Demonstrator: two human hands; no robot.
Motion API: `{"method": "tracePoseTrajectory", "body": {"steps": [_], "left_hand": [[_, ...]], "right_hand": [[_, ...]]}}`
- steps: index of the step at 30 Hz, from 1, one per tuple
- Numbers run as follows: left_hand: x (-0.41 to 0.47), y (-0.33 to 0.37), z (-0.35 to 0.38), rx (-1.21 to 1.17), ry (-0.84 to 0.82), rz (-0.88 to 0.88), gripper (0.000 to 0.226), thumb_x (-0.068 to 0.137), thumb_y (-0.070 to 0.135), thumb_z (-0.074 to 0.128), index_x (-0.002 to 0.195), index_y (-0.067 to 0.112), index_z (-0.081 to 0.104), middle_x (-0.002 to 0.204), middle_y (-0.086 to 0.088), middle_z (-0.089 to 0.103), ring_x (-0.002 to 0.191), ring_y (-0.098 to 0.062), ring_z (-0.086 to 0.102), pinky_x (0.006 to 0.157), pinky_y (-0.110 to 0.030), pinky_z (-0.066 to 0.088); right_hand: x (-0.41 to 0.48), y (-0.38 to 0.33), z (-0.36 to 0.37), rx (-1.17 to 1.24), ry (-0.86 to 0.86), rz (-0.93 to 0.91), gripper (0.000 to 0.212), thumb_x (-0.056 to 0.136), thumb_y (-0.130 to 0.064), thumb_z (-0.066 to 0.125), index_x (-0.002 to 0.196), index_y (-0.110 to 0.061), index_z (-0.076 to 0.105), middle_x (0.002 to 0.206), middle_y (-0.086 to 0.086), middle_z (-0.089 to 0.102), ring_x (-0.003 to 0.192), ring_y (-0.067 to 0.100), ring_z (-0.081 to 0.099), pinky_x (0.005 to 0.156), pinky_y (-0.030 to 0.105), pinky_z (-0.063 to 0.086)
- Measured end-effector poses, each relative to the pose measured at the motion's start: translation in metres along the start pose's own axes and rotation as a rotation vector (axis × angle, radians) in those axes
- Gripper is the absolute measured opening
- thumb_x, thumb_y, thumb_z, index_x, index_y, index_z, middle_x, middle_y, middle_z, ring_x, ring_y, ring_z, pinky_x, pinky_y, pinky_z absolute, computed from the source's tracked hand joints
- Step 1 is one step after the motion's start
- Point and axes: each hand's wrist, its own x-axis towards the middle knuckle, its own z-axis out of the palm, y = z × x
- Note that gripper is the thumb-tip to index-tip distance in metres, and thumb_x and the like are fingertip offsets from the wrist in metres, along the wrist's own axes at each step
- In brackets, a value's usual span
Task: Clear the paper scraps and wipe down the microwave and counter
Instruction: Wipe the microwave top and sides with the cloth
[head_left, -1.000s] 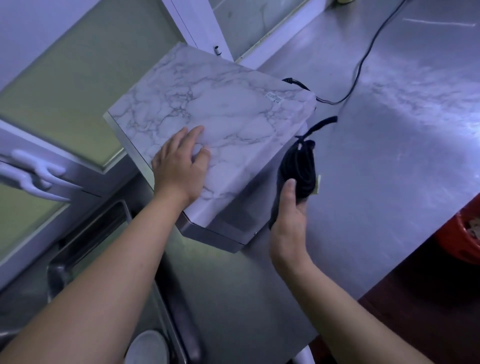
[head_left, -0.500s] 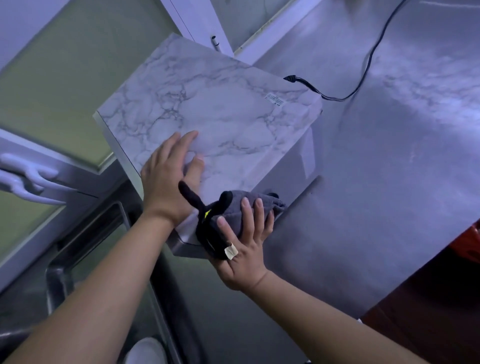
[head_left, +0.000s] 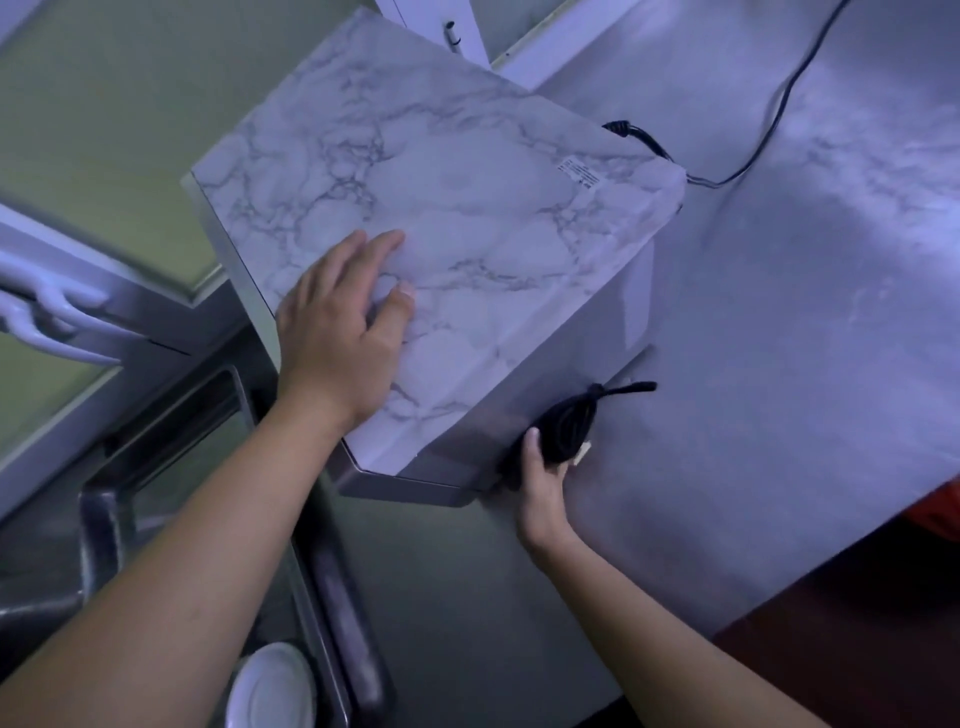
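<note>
No word or number can be read anywhere. One small white printed sticker (head_left: 577, 173) sits on the white-and-grey marble-patterned top of the box-shaped microwave (head_left: 467, 208), near the microwave's far right corner, where the black power cord (head_left: 644, 137) leaves it. Its few dark lines of print are too small and blurred to make out. A small pale tag (head_left: 581, 457) sticks out of the black bundled cloth (head_left: 569, 423) just beside the microwave's near right side, and nothing legible shows on it.
</note>
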Motion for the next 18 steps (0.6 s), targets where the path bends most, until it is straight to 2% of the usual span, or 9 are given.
{"method": "tracePoseTrajectory", "body": {"steps": [1,3,6,8,12,13,15,18], "left_hand": [[0.0,0.0,0.001,0.0,-0.004,-0.004,0.055,0.091,0.048,0.035,0.145,0.042,0.043,0.159,0.01,0.033,0.146,-0.015,0.026,0.121,-0.046,0.016],[0.002,0.0,0.003,-0.001,-0.007,-0.008,0.055,0.091,0.049,0.034,0.145,0.042,0.043,0.159,0.01,0.033,0.147,-0.015,0.026,0.121,-0.047,0.016],[0.003,-0.002,0.005,0.005,-0.018,-0.018,0.057,0.089,0.051,0.033,0.145,0.043,0.043,0.159,0.01,0.033,0.147,-0.015,0.026,0.121,-0.048,0.016],[0.003,-0.003,0.006,0.018,-0.018,-0.02,0.058,0.088,0.052,0.032,0.144,0.044,0.043,0.159,0.01,0.033,0.147,-0.015,0.025,0.121,-0.046,0.016],[0.006,-0.004,0.008,0.029,-0.014,-0.004,0.058,0.089,0.053,0.031,0.145,0.044,0.041,0.16,0.008,0.032,0.147,-0.016,0.024,0.119,-0.043,0.013],[0.006,-0.004,0.008,0.03,-0.015,0.001,0.058,0.089,0.052,0.032,0.146,0.044,0.04,0.16,0.008,0.032,0.147,-0.016,0.024,0.119,-0.044,0.012],[0.006,-0.002,0.009,0.034,-0.019,0.005,0.057,0.09,0.051,0.031,0.146,0.043,0.039,0.16,0.007,0.031,0.147,-0.017,0.024,0.119,-0.044,0.012],[0.005,0.0,0.009,0.03,-0.03,0.009,0.055,0.091,0.048,0.032,0.146,0.043,0.039,0.16,0.006,0.031,0.147,-0.017,0.023,0.12,-0.043,0.012]], "right_hand": [[0.005,-0.007,-0.002,0.087,0.03,0.118,0.09,0.094,-0.064,0.047,0.16,-0.02,0.006,0.165,-0.01,0.011,0.151,0.004,0.015,0.124,0.028,0.012],[0.018,-0.021,-0.009,0.294,0.062,0.29,0.076,0.096,-0.057,0.047,0.158,-0.021,0.023,0.159,-0.006,0.035,0.143,0.012,0.037,0.119,0.033,0.028],[0.033,-0.047,-0.034,0.462,0.096,0.416,0.049,0.1,-0.058,0.043,0.138,-0.028,0.052,0.129,-0.007,0.063,0.118,0.018,0.059,0.113,0.043,0.04],[0.033,-0.063,-0.052,0.501,0.121,0.397,0.04,0.101,-0.058,0.042,0.121,-0.029,0.061,0.112,-0.004,0.072,0.105,0.019,0.066,0.106,0.044,0.047],[0.006,-0.093,-0.068,0.544,0.113,0.271,0.041,0.102,-0.055,0.042,0.11,-0.026,0.069,0.098,-0.001,0.078,0.08,0.01,0.075,0.073,0.027,0.058],[-0.002,-0.101,-0.068,0.561,0.101,0.234,0.043,0.101,-0.056,0.042,0.111,-0.024,0.07,0.097,0.0,0.078,0.08,0.011,0.075,0.072,0.026,0.059],[-0.018,-0.116,-0.063,0.569,0.077,0.175,0.053,0.099,-0.063,0.041,0.119,-0.023,0.069,0.107,0.002,0.077,0.092,0.014,0.075,0.084,0.033,0.058],[-0.044,-0.138,-0.043,0.515,0.054,0.073,0.057,0.1,-0.064,0.033,0.129,-0.025,0.063,0.116,0.0,0.075,0.106,0.012,0.071,0.095,0.032,0.051]]}}
